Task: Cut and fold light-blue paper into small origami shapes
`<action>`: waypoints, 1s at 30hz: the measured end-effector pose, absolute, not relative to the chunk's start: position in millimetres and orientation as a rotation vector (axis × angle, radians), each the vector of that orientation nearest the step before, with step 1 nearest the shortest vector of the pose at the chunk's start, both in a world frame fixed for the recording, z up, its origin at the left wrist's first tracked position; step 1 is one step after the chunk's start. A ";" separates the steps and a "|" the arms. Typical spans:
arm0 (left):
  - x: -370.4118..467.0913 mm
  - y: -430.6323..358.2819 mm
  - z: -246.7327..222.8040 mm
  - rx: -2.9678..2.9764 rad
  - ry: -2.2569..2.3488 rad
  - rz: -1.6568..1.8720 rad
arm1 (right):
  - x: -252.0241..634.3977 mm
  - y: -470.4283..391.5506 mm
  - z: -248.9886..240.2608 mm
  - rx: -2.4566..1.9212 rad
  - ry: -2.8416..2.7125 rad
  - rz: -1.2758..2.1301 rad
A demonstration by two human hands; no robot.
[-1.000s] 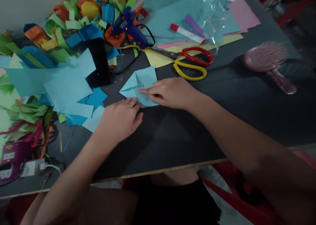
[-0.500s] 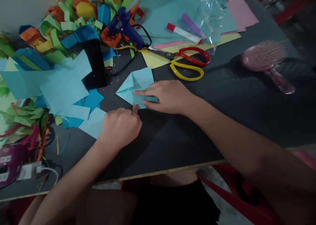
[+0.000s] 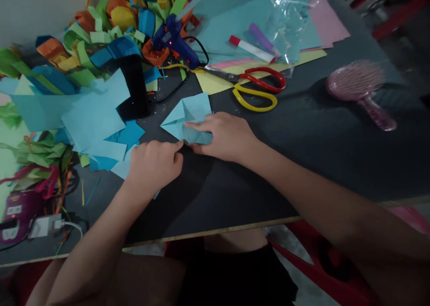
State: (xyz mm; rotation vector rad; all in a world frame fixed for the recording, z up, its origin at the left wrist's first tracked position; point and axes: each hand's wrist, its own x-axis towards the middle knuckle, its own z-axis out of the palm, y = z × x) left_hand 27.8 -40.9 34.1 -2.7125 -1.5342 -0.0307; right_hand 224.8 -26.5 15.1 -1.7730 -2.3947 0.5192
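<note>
Two hands at the folded light-blue paper (image 3: 191, 111), which lies on the dark counter (image 3: 336, 162) near its middle, just nearer the person than the scissors (image 3: 231, 76). Right hand (image 3: 228, 135): grip released, index finger and thumb spread, their tips on the paper. Left hand (image 3: 154, 162): fingers curled, a fingertip at the paper's near edge; cannot tell whether this grip pinches it. Surroundings: loose light-blue sheets (image 3: 90, 118) and darker blue pieces (image 3: 129, 133) to the left; a black object (image 3: 136, 88) between the sheets and the far side of the work. Beyond, the blue glue gun (image 3: 178, 41), its cable trailing toward the black object, beside a heap of coloured paper strips (image 3: 114, 15). Scissors' red and yellow handles lie close to the right hand, the nearest obstacle on that side. Red-capped marker (image 3: 251, 49) and purple marker (image 3: 264, 39) farther back; pink hairbrush (image 3: 356, 82) well apart, right. Compared with the earliest frame: left fingers, then extended over the near edge, are curled; right thumb has shifted toward the near edge. Paper remains in about the same place.
</note>
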 end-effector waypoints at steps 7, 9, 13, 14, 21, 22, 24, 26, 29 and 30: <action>26.7 -39.5 35.7 -2.654 -1.641 0.066 | 225.9 -25.5 13.9 -1.752 -2.396 0.534; 25.3 -38.1 35.5 -2.627 -1.639 0.016 | 225.5 -25.9 15.3 -1.756 -2.402 0.539; 18.8 -32.6 29.4 -2.579 -1.604 -0.114 | 225.4 -26.9 17.3 -1.743 -2.425 0.514; 16.9 -30.5 27.6 -2.558 -1.620 -0.142 | 225.6 -27.0 17.2 -1.737 -2.432 0.506; 20.5 -24.5 36.9 -2.472 -1.895 0.232 | 228.3 -25.5 11.0 -1.723 -2.432 0.494; 22.9 -25.5 39.8 -2.459 -1.924 0.300 | 228.4 -25.4 10.2 -1.721 -2.426 0.487; 26.6 -27.4 43.4 -2.426 -1.966 0.344 | 228.5 -25.4 9.4 -1.720 -2.421 0.475; 27.7 -28.2 42.5 -2.405 -1.989 0.303 | 228.4 -25.7 9.8 -1.724 -2.423 0.471; 24.3 -26.7 34.1 -2.409 -2.002 0.146 | 227.8 -26.5 12.0 -1.725 -2.442 0.476; 22.1 -25.4 30.5 -2.418 -2.001 0.073 | 227.5 -26.7 12.9 -1.724 -2.450 0.482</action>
